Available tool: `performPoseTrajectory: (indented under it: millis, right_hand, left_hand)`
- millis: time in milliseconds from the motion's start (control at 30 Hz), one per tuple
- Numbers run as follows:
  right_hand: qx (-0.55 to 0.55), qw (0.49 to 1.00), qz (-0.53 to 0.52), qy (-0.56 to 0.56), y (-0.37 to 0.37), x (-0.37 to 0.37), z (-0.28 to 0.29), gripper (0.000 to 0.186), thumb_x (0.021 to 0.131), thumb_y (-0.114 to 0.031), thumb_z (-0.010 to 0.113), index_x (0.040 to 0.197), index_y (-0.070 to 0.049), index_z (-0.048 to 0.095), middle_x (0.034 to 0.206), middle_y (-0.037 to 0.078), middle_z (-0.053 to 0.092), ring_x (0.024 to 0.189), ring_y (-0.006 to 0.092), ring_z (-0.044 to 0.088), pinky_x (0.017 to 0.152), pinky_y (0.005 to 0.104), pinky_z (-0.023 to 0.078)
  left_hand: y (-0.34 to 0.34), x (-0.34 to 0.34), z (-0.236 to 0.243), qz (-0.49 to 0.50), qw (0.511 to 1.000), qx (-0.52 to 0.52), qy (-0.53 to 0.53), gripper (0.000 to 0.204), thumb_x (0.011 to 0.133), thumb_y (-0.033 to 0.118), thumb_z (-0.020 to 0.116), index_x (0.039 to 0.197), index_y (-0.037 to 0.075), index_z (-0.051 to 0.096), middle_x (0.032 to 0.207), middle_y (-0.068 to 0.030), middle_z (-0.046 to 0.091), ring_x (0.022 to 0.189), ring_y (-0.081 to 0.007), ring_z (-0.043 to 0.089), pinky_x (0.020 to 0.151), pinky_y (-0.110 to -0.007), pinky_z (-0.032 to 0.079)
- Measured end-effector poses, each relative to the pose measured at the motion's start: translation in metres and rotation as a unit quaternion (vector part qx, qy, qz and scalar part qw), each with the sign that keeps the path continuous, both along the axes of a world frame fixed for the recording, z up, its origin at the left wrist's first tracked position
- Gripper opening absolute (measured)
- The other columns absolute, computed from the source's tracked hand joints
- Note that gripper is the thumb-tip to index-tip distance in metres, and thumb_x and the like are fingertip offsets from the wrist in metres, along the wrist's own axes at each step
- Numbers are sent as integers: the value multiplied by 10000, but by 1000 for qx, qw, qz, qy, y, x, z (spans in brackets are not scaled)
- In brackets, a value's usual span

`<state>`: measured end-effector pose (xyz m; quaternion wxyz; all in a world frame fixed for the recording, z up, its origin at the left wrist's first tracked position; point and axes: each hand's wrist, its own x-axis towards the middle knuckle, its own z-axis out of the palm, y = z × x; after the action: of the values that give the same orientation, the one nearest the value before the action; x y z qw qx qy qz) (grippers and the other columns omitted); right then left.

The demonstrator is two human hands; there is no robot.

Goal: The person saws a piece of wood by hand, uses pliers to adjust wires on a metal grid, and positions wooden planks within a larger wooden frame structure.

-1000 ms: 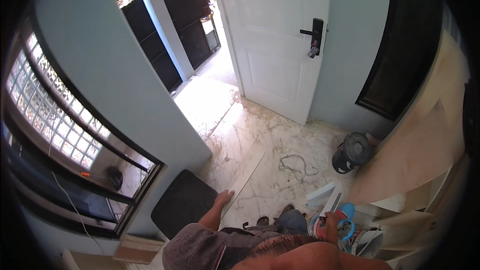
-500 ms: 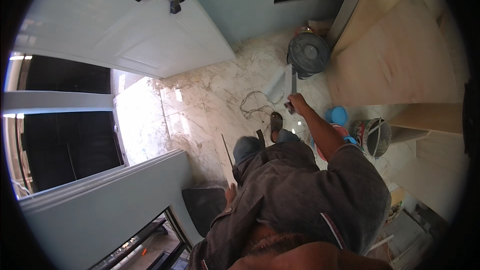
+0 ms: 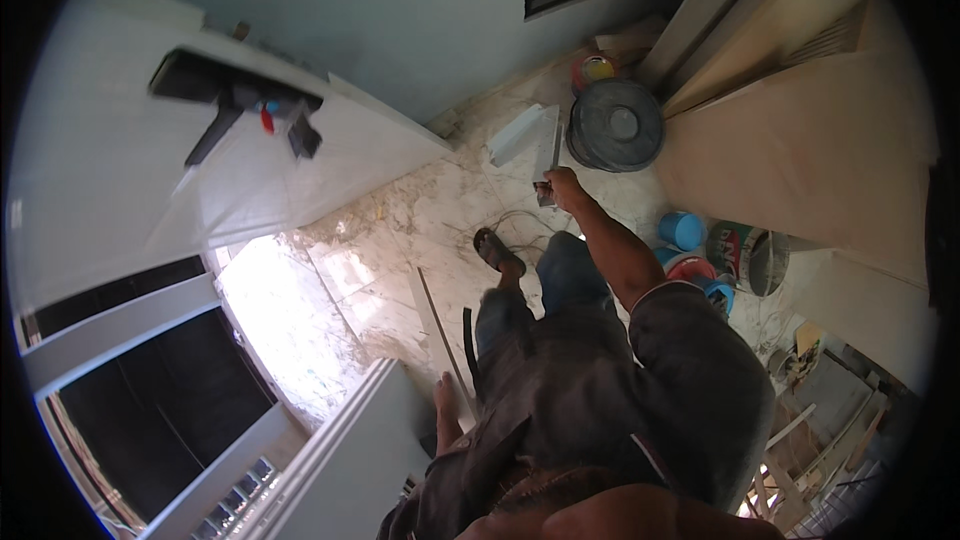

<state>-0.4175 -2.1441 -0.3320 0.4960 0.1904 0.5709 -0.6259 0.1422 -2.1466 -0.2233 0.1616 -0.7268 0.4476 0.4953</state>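
Observation:
Out in front of me, my right hand (image 3: pixel 565 190) grips a flat, straight-edged tool (image 3: pixel 549 145) with a pale metallic blade; its dark end shows just below the fist, and its exact kind is unclear. Close beyond the blade, a white angular piece (image 3: pixel 515 134) is on the floor. Down at my left side, my left hand (image 3: pixel 446 398) is wrapped round a long, narrow pale strip (image 3: pixel 436 325) that slants forward. Part of that hand's fingers and the strip's near end are hidden by my body. My sandalled foot (image 3: pixel 492 248) is stepping on the tiles.
A black lidded bucket (image 3: pixel 615 125) stands ahead, with a small red tin (image 3: pixel 592 70) behind it. A blue container (image 3: pixel 682 230) and a dirty paint bucket (image 3: pixel 750 258) stand right, beside wooden panels (image 3: pixel 800 140). A white door (image 3: pixel 260 150) with a black handle fills the left. Wire lies ahead.
My view has turned and I have stepped forward with the other foot. The tool in my right hand and the strip in my left have come along; both hands keep their grip.

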Motion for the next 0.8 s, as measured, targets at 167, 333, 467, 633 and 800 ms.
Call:
performPoseTrajectory:
  millis: [167, 333, 467, 633, 800]
  right_hand:
    - [39, 995, -91, -26, -63, -36, -82, 306, 921, -91, 495, 1163, 96, 469, 979, 176, 557, 806, 277, 595, 719, 406, 548]
    - [45, 980, -190, -35, -100, -95, -216, 341, 929, -100, 481, 1223, 68, 440, 1074, 184, 506, 952, 300, 569, 862, 420, 525]
    - [-17, 975, -222, -9, -133, -119, -290, 375, 942, -94, 465, 1291, 25, 401, 1124, 165, 492, 1023, 303, 550, 920, 428, 498]
    - [-65, 964, -257, -9, -155, -147, -363, 401, 960, -90, 430, 1340, 8, 348, 1182, 159, 465, 1072, 300, 533, 932, 427, 494]
    - [-21, 963, -269, -13, -180, -160, -405, 424, 957, -77, 421, 1367, -10, 332, 1182, 155, 477, 1080, 309, 535, 933, 437, 484]
  left_hand:
    - [-26, 10, 7, -15, 999, 1, -39, 612, 943, 512, 418, 1056, -59, 606, 929, -198, 636, 865, -292, 598, 762, -436, 461]
    - [-61, -45, 16, -75, 987, 97, -102, 574, 941, 480, 434, 1022, -60, 611, 933, -214, 633, 878, -320, 593, 786, -450, 444]
    - [-49, -79, -2, -64, 981, 85, -160, 542, 941, 466, 436, 1048, -35, 610, 947, -215, 635, 896, -326, 597, 809, -438, 443]
    - [-79, -166, -22, -85, 964, 122, -220, 503, 945, 444, 443, 1112, -11, 577, 972, -194, 637, 895, -316, 597, 800, -425, 445]
    - [-95, -177, -43, -107, 972, 122, -168, 494, 944, 448, 443, 1102, 1, 581, 1001, -222, 627, 940, -354, 593, 824, -434, 439]
